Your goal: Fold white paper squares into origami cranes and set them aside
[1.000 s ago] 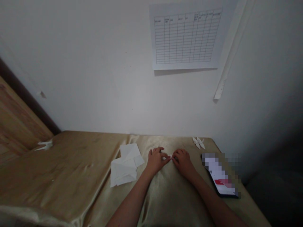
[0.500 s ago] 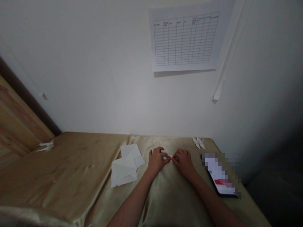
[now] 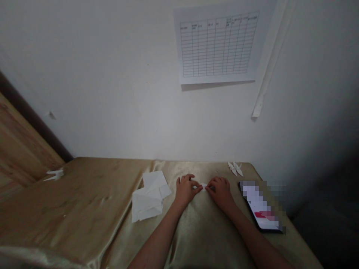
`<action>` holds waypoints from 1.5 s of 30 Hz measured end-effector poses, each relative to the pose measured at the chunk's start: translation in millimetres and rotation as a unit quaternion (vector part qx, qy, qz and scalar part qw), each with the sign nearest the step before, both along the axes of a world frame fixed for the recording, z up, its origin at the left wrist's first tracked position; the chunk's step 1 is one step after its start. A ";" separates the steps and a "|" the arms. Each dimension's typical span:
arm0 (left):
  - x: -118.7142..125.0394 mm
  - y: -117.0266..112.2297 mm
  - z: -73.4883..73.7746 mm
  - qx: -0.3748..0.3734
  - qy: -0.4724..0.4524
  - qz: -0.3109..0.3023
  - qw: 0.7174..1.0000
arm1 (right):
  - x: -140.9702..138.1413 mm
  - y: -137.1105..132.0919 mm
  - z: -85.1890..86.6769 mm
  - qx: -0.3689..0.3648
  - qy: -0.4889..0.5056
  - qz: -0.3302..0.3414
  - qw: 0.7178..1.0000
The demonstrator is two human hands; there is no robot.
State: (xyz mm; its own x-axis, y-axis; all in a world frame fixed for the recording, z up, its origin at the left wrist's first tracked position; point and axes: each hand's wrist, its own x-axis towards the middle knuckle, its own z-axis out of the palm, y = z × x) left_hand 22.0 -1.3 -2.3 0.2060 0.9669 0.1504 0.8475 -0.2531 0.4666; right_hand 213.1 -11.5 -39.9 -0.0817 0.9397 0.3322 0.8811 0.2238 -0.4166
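Note:
Between my two hands is a small folded piece of white paper (image 3: 204, 186), held just over the cloth and partly covered by fingers. My left hand (image 3: 186, 189) pinches its left end between thumb and forefinger. At its right end, the thumb and forefinger of my right hand (image 3: 220, 190) are pressed together on it. Left of my left hand lie several white paper sheets (image 3: 147, 201), overlapping and creased. Beyond my right hand, small folded white paper figures (image 3: 235, 169) lie near the far edge.
A gold satin cloth (image 3: 84, 209) covers the table. On the right lies a phone (image 3: 262, 209), its screen lit and partly pixelated. Another white paper piece (image 3: 55, 174) is at the far left. The wall behind carries a printed table sheet (image 3: 218, 48).
My right hand has shifted slightly to the right, away from my left. More of the white paper shows between the fingertips. The left hand stays in place.

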 end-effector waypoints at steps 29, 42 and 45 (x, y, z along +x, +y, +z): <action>8.2 -6.2 -2.1 0.023 -0.011 0.024 0.999 | -10.4 0.8 1.5 -0.012 -0.026 -0.019 0.999; 8.5 -5.6 -5.0 0.009 -0.017 0.037 0.999 | -11.8 3.9 -0.4 -0.018 -0.016 -0.027 0.999; 8.9 -5.5 -3.2 0.000 -0.013 0.035 0.999 | -11.2 4.8 -0.7 -0.017 -0.012 -0.025 0.999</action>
